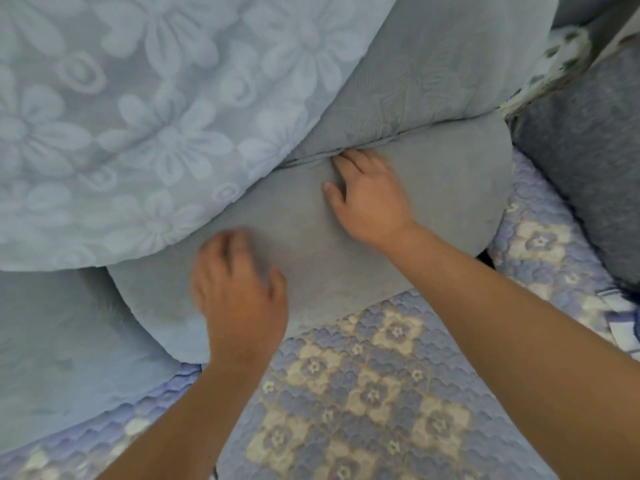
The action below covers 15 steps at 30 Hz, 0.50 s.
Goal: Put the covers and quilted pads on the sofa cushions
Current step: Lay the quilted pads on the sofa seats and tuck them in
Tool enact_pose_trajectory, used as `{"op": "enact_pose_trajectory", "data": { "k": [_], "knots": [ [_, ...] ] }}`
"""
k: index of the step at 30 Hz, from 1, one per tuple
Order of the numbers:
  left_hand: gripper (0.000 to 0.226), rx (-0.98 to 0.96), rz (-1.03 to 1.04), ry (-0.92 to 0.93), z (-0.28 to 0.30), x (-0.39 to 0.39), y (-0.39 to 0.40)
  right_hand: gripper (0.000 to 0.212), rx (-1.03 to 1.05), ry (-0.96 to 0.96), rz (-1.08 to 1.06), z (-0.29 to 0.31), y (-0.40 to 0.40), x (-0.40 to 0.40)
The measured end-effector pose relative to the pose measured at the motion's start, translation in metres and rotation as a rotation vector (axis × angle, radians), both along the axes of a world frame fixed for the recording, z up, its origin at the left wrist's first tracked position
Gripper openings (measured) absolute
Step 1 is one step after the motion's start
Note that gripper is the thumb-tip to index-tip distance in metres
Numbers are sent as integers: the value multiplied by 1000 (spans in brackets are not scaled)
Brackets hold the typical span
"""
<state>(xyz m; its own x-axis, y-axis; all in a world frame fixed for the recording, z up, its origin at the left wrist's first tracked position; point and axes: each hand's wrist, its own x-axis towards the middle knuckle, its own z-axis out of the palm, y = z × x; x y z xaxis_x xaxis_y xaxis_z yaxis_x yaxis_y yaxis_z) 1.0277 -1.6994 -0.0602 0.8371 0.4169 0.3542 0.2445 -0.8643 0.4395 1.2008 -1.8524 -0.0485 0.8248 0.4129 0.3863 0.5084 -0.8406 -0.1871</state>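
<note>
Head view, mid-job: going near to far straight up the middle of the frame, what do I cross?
Quilted pad with its flower squares → left hand on the grey cushion's near part → plain grey cushion → right hand, fingertips at the seam → grey quilted cover → pale blue flowered cover.

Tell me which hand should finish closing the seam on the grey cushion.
Probably the right hand: its fingertips already touch the seam of the grey cushion. The left hand is blurred and lies lower on the cushion, away from the seam.
</note>
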Motion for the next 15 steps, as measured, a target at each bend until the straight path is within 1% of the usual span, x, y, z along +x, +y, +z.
{"op": "enact_pose_trajectory", "data": {
  "k": [1, 2, 3, 5, 8, 10, 13, 15],
  "knots": [
    [59, 140, -200, -5, -1, 10, 4, 57, -29, 52, -16, 2, 3, 5],
    [59, 245, -325, 20, -1, 27, 11, 61, -66, 80, -37, 2, 4, 8],
    [62, 309, -378, 60, 1, 47, 17, 63, -103, 111, -57, 1, 2, 9],
    [68, 360, -389, 144, 16, 83, 21, 64, -150, 154, -72, 1, 2, 11],
    [77, 360, -339, 279, 22, 120, 21, 61, -177, 143, -62, 3, 7, 17],
    [82, 317, -288, 394, 27, 135, 16, 55, -218, 128, -63, 6, 6, 24],
    [68, 157, -237, 602, 39, 157, 2, 56, -247, 126, -39, 3, 5, 30],
    [68, 92, -213, 671, 44, 166, -3, 58, -236, 131, -50, 0, 6, 31]
  ]
}}
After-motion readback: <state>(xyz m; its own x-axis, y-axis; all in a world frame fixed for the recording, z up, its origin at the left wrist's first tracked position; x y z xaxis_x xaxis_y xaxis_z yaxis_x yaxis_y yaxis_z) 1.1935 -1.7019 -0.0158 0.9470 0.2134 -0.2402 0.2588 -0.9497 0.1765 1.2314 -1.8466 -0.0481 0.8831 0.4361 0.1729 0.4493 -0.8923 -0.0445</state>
